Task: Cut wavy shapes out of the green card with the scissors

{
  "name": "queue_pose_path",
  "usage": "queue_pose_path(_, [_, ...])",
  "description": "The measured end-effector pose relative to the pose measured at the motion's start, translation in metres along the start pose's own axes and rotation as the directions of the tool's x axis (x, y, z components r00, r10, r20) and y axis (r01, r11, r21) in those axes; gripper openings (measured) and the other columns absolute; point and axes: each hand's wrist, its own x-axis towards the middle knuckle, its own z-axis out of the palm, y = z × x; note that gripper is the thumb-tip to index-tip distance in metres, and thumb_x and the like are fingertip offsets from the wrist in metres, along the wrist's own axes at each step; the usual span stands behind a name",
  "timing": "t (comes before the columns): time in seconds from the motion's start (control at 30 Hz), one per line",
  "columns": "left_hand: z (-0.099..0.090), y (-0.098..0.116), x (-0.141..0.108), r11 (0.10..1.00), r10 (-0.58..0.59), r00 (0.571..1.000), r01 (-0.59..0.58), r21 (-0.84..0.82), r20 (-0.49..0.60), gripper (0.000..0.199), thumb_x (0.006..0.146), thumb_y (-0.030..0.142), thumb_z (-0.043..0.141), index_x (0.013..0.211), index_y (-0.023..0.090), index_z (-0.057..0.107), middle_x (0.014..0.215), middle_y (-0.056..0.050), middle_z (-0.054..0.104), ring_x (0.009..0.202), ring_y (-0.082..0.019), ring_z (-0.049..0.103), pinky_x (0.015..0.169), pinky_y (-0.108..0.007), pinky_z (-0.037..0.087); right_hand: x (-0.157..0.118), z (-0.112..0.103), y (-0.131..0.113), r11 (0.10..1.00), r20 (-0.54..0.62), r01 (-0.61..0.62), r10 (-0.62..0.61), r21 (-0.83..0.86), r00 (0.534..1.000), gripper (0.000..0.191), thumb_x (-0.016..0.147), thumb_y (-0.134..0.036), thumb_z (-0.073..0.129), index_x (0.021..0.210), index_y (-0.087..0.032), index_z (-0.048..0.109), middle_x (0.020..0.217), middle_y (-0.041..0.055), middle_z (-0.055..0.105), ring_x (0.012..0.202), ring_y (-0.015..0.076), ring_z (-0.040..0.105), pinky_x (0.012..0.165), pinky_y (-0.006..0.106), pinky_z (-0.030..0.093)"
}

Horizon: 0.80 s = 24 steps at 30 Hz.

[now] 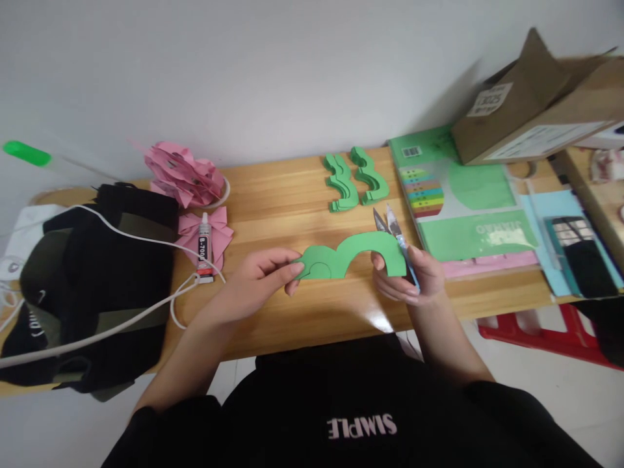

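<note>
Between my hands is a green paper cutout with one arch cut out on its right and a pencilled curve on its left. My left hand pinches the cutout's left end between thumb and fingers. Wrapped round a pair of thread snips is my right hand, with the blades pointing away and spread apart, just behind the cutout's right end. Two stacks of wavy green paper pieces, a left stack and a right stack, lie beyond on the wooden table.
At left are a pink paper bundle, a glue tube, a black bag and a white cable. To the right lie a green paper pack, a cardboard box and a blue sheet. The wall stands behind.
</note>
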Motion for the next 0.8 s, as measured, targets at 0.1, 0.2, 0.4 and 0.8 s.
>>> queue_pose_path(0.1, [-0.002,0.002,0.0,0.999,0.018,1.0,-0.019,0.043,0.01,0.024,0.088,0.026,0.053,0.066,0.016,0.055,0.057,0.006,0.05,0.057,-0.007,0.046,0.06,-0.02,0.038,-0.002,0.0,-0.003,0.989,-0.096,0.031,-0.045,-0.144,0.994,0.033,0.083,-0.05,0.061,0.079,-0.017,0.064,0.036,-0.0076,0.045,0.024,0.005,0.028,0.029,0.019,0.019])
queue_pose_path(0.2, [-0.003,0.005,0.0,0.998,0.017,1.0,-0.019,0.06,0.024,0.024,0.087,0.027,0.053,0.066,0.016,0.055,0.055,0.006,0.049,0.055,-0.007,0.046,0.059,-0.02,0.039,-0.005,-0.001,-0.007,0.965,-0.182,0.026,-0.076,-0.262,0.98,0.031,0.082,-0.048,0.064,0.077,-0.017,0.064,0.038,-0.0046,0.052,0.025,0.0065,0.033,0.029,0.02,0.019])
queue_pose_path(0.4, [-0.003,0.007,0.001,0.999,-0.023,0.999,0.022,0.045,0.028,0.019,0.084,0.027,0.054,0.069,0.017,0.057,0.054,0.006,0.049,0.053,-0.008,0.047,0.057,-0.02,0.041,-0.01,0.001,-0.012,0.958,-0.244,-0.01,-0.063,-0.288,0.968,0.029,0.075,-0.043,0.074,0.068,-0.018,0.061,0.045,-0.0039,0.057,0.026,0.0062,0.039,0.027,0.019,0.019])
queue_pose_path(0.8, [-0.004,0.004,-0.002,0.999,-0.048,0.999,0.048,0.019,-0.001,0.015,0.084,0.029,0.058,0.074,0.017,0.062,0.054,0.005,0.051,0.052,-0.008,0.047,0.056,-0.02,0.042,-0.011,0.011,-0.02,0.916,-0.269,-0.073,-0.039,-0.394,0.962,0.022,0.075,-0.03,0.074,0.066,-0.018,0.059,0.039,-0.0061,0.052,0.029,0.0059,0.039,0.028,0.018,0.025])
